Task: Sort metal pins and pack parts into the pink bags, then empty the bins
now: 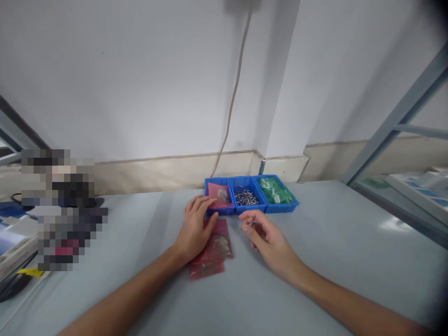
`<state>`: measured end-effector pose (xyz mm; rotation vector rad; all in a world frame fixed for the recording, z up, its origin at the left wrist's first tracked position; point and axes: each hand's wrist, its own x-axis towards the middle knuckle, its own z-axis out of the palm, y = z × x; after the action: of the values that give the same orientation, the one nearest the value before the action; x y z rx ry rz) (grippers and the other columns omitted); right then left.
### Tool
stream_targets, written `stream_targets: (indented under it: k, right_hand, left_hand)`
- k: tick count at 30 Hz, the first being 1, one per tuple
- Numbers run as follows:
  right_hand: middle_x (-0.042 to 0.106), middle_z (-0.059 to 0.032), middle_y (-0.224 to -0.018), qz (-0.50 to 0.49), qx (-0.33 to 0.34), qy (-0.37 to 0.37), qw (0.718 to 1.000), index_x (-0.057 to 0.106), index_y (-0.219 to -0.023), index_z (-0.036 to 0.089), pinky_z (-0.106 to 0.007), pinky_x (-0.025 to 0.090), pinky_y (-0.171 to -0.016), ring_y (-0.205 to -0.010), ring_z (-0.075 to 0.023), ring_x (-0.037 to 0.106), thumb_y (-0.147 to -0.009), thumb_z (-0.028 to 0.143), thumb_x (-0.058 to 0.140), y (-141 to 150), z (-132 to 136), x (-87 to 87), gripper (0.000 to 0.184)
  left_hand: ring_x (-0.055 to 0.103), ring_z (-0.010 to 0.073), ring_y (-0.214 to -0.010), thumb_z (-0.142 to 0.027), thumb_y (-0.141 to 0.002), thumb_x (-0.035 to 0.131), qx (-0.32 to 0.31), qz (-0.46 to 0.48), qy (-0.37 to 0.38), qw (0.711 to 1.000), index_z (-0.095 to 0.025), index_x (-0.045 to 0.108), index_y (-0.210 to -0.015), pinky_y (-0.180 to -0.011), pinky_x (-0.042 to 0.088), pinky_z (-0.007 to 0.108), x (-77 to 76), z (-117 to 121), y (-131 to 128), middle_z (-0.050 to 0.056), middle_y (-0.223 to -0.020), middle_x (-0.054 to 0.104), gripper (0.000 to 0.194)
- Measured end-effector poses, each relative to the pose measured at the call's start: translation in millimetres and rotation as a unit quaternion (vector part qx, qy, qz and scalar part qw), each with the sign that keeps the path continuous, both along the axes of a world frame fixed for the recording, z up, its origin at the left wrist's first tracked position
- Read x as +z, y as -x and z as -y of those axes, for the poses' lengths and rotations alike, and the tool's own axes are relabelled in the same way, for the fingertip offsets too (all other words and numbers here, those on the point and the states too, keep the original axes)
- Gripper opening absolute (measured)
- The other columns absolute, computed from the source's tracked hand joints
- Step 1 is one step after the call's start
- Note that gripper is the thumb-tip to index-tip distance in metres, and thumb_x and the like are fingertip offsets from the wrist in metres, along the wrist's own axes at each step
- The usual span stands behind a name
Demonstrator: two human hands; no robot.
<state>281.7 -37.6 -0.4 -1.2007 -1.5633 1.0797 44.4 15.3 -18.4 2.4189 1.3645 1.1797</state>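
Red bags (pixel 221 243), left hand (pixel 194 227) loose by bin edge (pixel 227 211), right hand (pixel 269 241) curled, grip unclear, tabletop (pixel 336 238) rightward

Small-parts workshop by the look of it, flat pale-grey bench (pixel 350 252), three rectangular blue plastic bins (pixel 250 209) at wearer's 12 o'clock, loose thin silver metal pieces (pixel 246 197), green translucent bags (pixel 275 190), grey metal frame (pixel 388 132) at 2 o'clock, white wall (pixel 157 84) at 12.

The pale wall (pixel 157 84) is edged below by cream skirting tiles (pixel 164 173) and crossed by a cable (pixel 238 79). The grey tabletop (pixel 343 252), by which light is reflected, is flanked at right by a metal frame (pixel 402 113).
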Motion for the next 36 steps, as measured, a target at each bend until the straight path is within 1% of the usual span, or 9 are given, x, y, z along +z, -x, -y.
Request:
stream_targets:
  k: [5, 12, 18, 21, 24, 27, 30, 33, 36]
  right_hand:
    - [0.058, 0.0, -0.09, 0.003, 0.001, 0.005, 1.0, 0.061, -0.119, 0.029, -0.033, 0.045, -0.063, -0.068, -0.017, 0.053, -0.106, 0.051, 0.056, -1, 1, -0.1, 0.027]
    - [0.059, -0.0005, -0.096, 0.002, 0.003, -0.019, 1.0, 0.061, -0.121, 0.03, -0.032, 0.045, -0.067, -0.076, -0.0182, 0.054, -0.104, 0.046, 0.061, -1, 1, -0.3, 0.024]
    - [0.058, -0.0007, -0.097, 0.028, 0.03, -0.069, 0.997, 0.062, -0.132, 0.033, -0.033, 0.048, -0.068, -0.071, -0.0174, 0.052, -0.097, 0.042, 0.073, -1, 8, 4.7, 0.037]
    - [0.057, -0.0028, -0.093, 0.064, 0.041, -0.131, 0.988, 0.073, -0.112, 0.031, -0.037, 0.049, -0.074, -0.081, -0.0217, 0.056, -0.103, 0.043, 0.065, -1, 10, 9.4, 0.017]
    - [0.057, -0.005, -0.093, 0.062, 0.03, -0.156, 0.985, 0.074, -0.091, 0.027, -0.039, 0.049, -0.08, -0.089, -0.0243, 0.058, -0.107, 0.042, 0.056, -1, 10, 12.7, 0.029]
    - [0.059, -0.0049, -0.093, 0.041, 0.001, -0.133, 0.99, 0.071, -0.091, 0.026, -0.037, 0.049, -0.075, -0.084, -0.0233, 0.057, -0.107, 0.047, 0.056, -3, 7, 11.5, 0.03]
    - [0.055, -0.0004, -0.081, 0.005, -0.018, -0.073, 0.997, 0.066, -0.093, 0.026, -0.032, 0.045, -0.063, -0.069, -0.0188, 0.052, -0.107, 0.052, 0.055, -5, 2, 6.5, 0.031]
    - [0.05, 0.0037, -0.073, -0.035, -0.017, -0.031, 0.999, 0.061, -0.092, 0.025, -0.029, 0.041, -0.058, -0.061, -0.0151, 0.047, -0.106, 0.054, 0.056, -5, -2, 1.2, 0.032]
    - [0.052, 0.0045, -0.075, -0.068, -0.004, -0.005, 0.998, 0.061, -0.102, 0.025, -0.027, 0.04, -0.055, -0.058, -0.0132, 0.047, -0.104, 0.055, 0.059, -4, -4, -1.4, 0.03]
  left_hand:
    - [0.055, 0.0275, -0.128, -0.023, -0.106, 0.056, -0.011, 0.039, -0.013, 0.999, -0.025, 0.068, -0.128, -0.113, 0.044, 0.054, 0.8, -3, 2, 0.006, -0.126, 0.072, 0.025]
    - [0.062, 0.0233, -0.113, -0.022, -0.104, 0.064, -0.016, 0.105, -0.11, 0.988, -0.027, 0.073, -0.118, -0.103, 0.047, 0.045, 15.0, 10, 0, 0.003, -0.111, 0.076, 0.017]
    - [0.061, 0.0206, -0.098, -0.02, -0.104, 0.064, -0.067, 0.068, -0.16, 0.982, -0.028, 0.074, -0.111, -0.09, 0.048, 0.039, 22.1, 32, -4, 0.003, -0.098, 0.066, 0.015]
    - [0.06, 0.0204, -0.097, -0.023, -0.103, 0.066, -0.054, 0.078, -0.158, 0.983, -0.027, 0.073, -0.113, -0.086, 0.051, 0.036, 19.6, 32, -5, 0.005, -0.1, 0.062, 0.013]
    - [0.063, 0.0194, -0.096, -0.024, -0.105, 0.063, -0.091, 0.068, -0.114, 0.987, -0.025, 0.068, -0.114, -0.089, 0.054, 0.036, 14.8, 28, -4, 0.003, -0.101, 0.068, 0.01]
    - [0.068, 0.02, -0.1, -0.026, -0.107, 0.059, -0.087, 0.072, -0.076, 0.991, -0.026, 0.057, -0.136, -0.092, 0.057, 0.037, 9.0, 23, -4, 0.005, -0.112, 0.072, 0.029]
    - [0.067, 0.0206, -0.111, -0.016, -0.109, 0.048, -0.108, 0.078, -0.084, 0.988, -0.028, 0.044, -0.153, -0.1, 0.056, 0.04, 5.0, 20, -2, 0.008, -0.124, 0.069, 0.046]
    - [0.063, 0.0219, -0.115, -0.007, -0.108, 0.041, -0.156, 0.021, -0.101, 0.982, -0.031, 0.049, -0.153, -0.098, 0.056, 0.04, 4.4, 19, 0, 0.009, -0.129, 0.065, 0.052]
    - [0.061, 0.0228, -0.108, -0.006, -0.105, 0.046, -0.156, -0.024, -0.125, 0.98, -0.03, 0.056, -0.15, -0.093, 0.057, 0.041, 5.4, 17, 0, 0.009, -0.126, 0.065, 0.052]
